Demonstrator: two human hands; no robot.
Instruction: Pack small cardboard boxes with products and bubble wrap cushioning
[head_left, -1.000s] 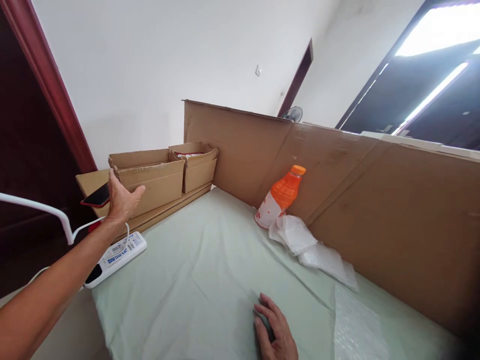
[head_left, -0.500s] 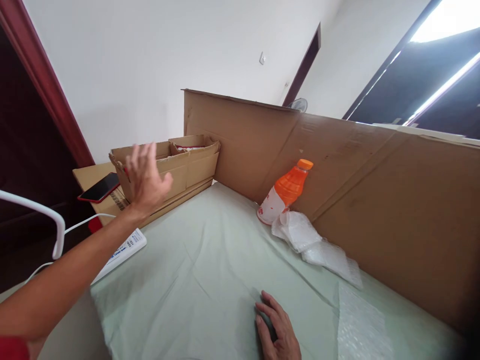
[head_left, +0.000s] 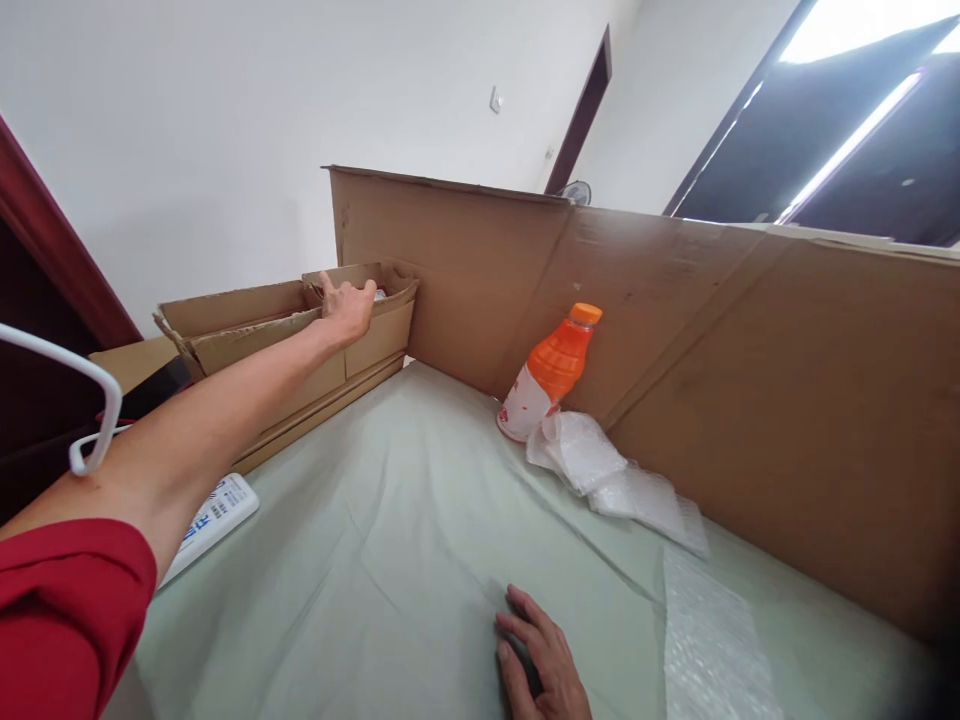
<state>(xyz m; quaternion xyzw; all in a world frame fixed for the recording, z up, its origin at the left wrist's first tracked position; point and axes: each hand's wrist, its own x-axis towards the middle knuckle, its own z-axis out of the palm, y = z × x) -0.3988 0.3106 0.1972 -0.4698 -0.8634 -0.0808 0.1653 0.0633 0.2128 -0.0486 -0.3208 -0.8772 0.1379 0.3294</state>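
My left hand (head_left: 347,308) stretches far out to the small open cardboard box (head_left: 386,320) at the back left. Its thumb points up, and its fingers bend over the box's near rim, their tips hidden inside. What lies in the box is mostly hidden. My right hand (head_left: 541,672) rests on the pale green cloth (head_left: 375,560) at the bottom edge, fingers curled over a small dark thing I cannot make out.
A second, larger open cardboard box (head_left: 247,335) stands left of the first. An orange bottle (head_left: 553,368) leans on the tall cardboard wall (head_left: 712,380). Bubble-wrap bags (head_left: 607,478) and a bubble sheet (head_left: 712,650) lie along it. A white power strip (head_left: 214,510) and a white hook (head_left: 94,400) are at the left.
My left hand has swung right from near the phone and the larger box to the smaller box and dipped its fingers in. The right hand has stayed put.
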